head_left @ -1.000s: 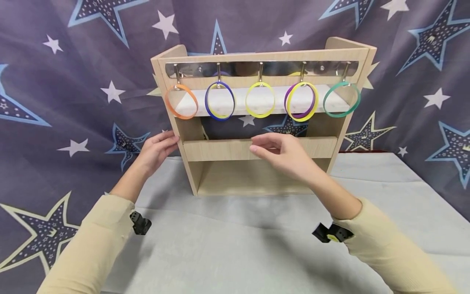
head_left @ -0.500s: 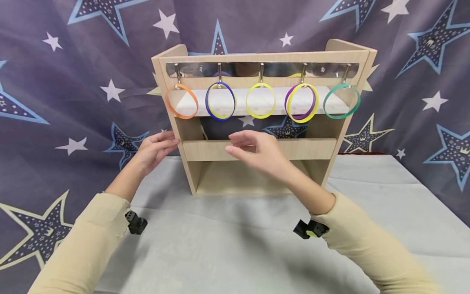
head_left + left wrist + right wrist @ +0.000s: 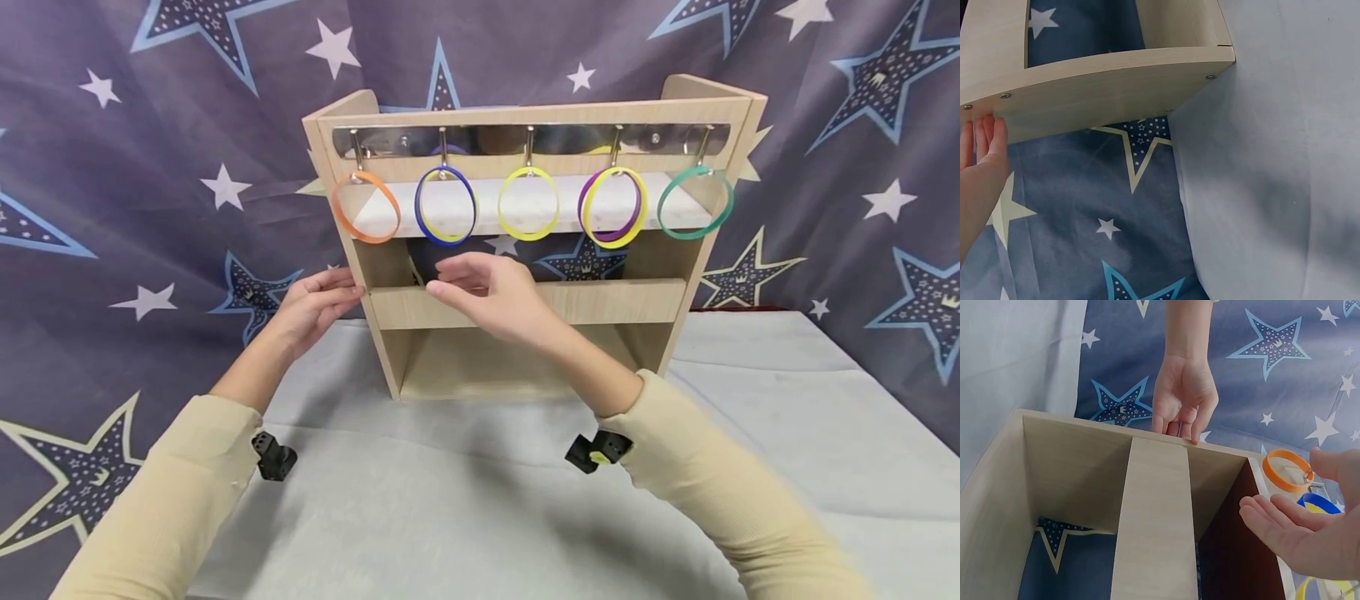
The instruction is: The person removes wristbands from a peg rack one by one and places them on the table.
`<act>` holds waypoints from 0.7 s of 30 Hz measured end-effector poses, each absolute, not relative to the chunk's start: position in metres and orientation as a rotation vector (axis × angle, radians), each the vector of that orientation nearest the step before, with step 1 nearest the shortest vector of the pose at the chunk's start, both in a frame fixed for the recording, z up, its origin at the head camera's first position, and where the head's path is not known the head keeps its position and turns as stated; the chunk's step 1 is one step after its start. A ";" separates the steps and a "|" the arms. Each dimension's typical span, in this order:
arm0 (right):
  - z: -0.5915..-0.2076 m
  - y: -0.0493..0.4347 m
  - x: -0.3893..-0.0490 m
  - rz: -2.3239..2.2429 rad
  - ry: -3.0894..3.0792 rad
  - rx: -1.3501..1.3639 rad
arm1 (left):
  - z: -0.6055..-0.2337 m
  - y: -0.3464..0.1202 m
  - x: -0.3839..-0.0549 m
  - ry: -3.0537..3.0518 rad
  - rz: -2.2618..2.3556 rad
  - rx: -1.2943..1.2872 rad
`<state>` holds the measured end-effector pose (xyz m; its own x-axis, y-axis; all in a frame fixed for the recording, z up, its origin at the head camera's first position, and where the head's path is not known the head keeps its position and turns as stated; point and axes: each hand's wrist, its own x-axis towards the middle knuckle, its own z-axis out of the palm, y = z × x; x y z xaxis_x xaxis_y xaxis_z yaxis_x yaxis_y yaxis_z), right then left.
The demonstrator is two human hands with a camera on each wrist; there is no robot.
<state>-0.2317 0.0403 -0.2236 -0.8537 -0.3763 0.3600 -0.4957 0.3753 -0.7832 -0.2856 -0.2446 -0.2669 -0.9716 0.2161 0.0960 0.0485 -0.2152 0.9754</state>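
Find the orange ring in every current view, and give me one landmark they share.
Head: orange ring left of centre, in the upper half.
Left wrist: not in it.
Right wrist: right of centre, close to the right hand.
Shared landmark: the left hand at the wooden side panel.

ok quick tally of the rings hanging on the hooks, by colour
Orange ring: 1
Blue ring: 1
Yellow rings: 3
Purple ring: 1
Teal-green ring: 1
Total: 7
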 end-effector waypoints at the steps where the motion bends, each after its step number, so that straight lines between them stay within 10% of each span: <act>1: -0.223 0.039 -0.232 1.497 -2.498 0.798 | -0.267 -0.244 -0.286 1.889 2.349 0.321; 21: -0.216 0.004 -0.235 1.695 -2.390 0.803 | -0.265 -0.245 -0.289 2.007 2.237 0.294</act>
